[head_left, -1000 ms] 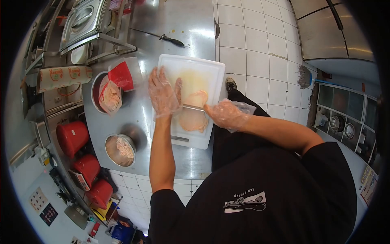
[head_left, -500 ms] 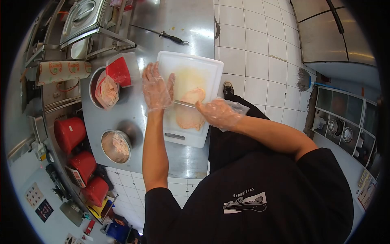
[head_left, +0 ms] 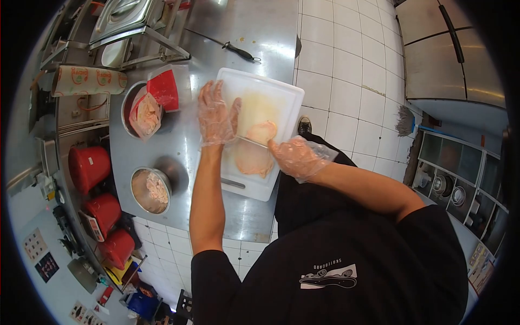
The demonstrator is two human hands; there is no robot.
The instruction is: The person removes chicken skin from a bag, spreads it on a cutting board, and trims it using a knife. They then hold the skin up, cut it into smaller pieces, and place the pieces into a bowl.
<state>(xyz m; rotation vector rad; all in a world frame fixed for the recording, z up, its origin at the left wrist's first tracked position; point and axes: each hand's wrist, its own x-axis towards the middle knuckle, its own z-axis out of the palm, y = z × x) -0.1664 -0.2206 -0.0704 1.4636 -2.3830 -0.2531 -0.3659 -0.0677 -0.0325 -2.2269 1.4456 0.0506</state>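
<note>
A pale, flat piece of raw meat that looks like chicken (head_left: pixel 254 160) lies on a white cutting board (head_left: pixel 284 97), and a thin blade (head_left: pixel 252 141) crosses it. My right hand (head_left: pixel 297 157), in a clear plastic glove, is closed around the knife's handle end at the board's right side; the grip hides the handle. Also gloved, my left hand (head_left: pixel 218 116) is over the board's left edge, fingers stretched and thumb apart, with the heel of the hand close to the blade's far end. Wet, yellowish smears mark the board beyond the meat.
Left of the board stand a metal bowl (head_left: pixel 142 190) with pale meat pieces and another bowl (head_left: pixel 128 111) holding an opened red-and-clear bag (head_left: pixel 146 116) of meat. A black-handled rod-like tool (head_left: pixel 241 52) lies beyond the board. Red bins (head_left: pixel 89 167) line the left side.
The view has shifted and turned slightly. Both hands keep nearly the same pose, with the blade still across the meat.
</note>
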